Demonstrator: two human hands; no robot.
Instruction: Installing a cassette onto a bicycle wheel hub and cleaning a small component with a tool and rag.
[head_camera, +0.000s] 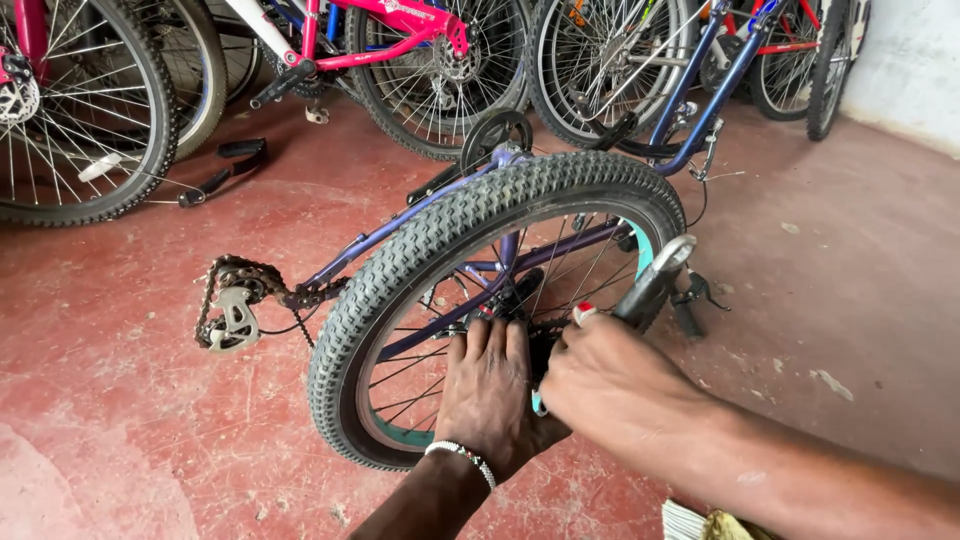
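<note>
At wheel (440, 250) hub | left hand (490, 395) pressing spokes | right hand (610, 390) beside

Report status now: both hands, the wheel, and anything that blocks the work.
Left hand flat on spokes at wheel hub. Right hand gripping metal tool at hub. Loose derailleur with chain hanging beside tyre; nothing blocking.

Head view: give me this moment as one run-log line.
left hand: flat on wheel hub | right hand: grip on metal tool | bicycle wheel: upright in purple frame | derailleur: hanging loose
</note>
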